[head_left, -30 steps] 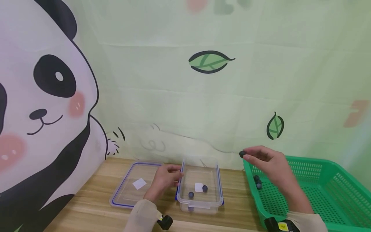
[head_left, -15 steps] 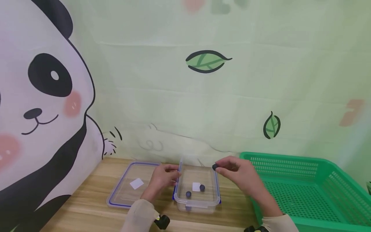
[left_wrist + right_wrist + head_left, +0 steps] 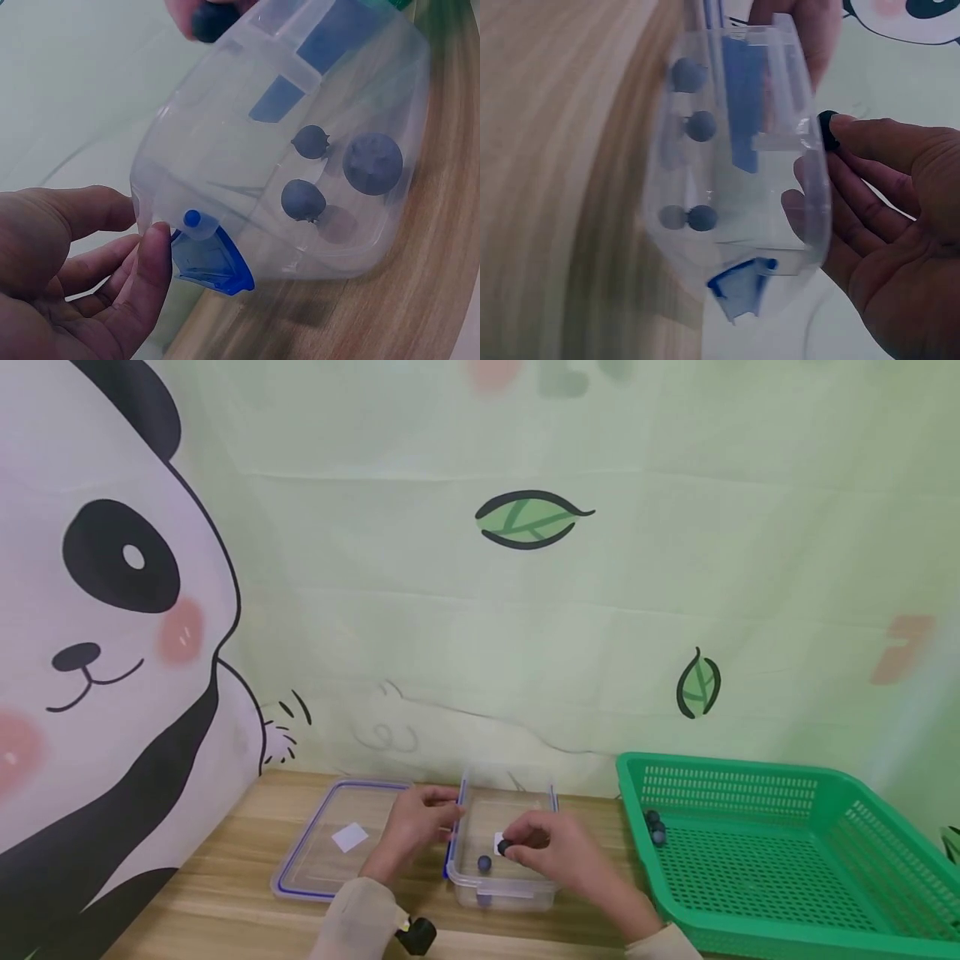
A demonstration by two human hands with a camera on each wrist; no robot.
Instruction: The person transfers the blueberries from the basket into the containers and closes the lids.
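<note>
- holding a dark blueberry (image 3: 504,847) pinched between thumb and fingertips, the right hand (image 3: 558,853) hovers over the open clear container (image 3: 501,893), with the berry at or just inside the rim as the right wrist view shows it (image 3: 827,127).
- the left hand (image 3: 415,827) rests against the container's left wall by the blue latch (image 3: 210,262), thumb and fingers loosely curled on the edge, steadying it rather than lifting it.
- inside the container, berries already lie on the bottom: the left wrist view shows about three (image 3: 304,199), though reflections in the plastic make the exact count hard to tell; the head view plainly shows one (image 3: 484,863) beside a white label (image 3: 499,842).
- in the green basket (image 3: 817,777) on the right, a few berries (image 3: 655,828) remain against its left wall.
- the lid (image 3: 300,852), blue-rimmed with a white sticker, lies flat on the wooden table (image 3: 225,918) just left of the container, touching or nearly touching it.
- judging from this, the moving of berries from basket to container is partly done: several are in, one is in hand and not yet let go, a few are left in the basket, and the lid is off.
</note>
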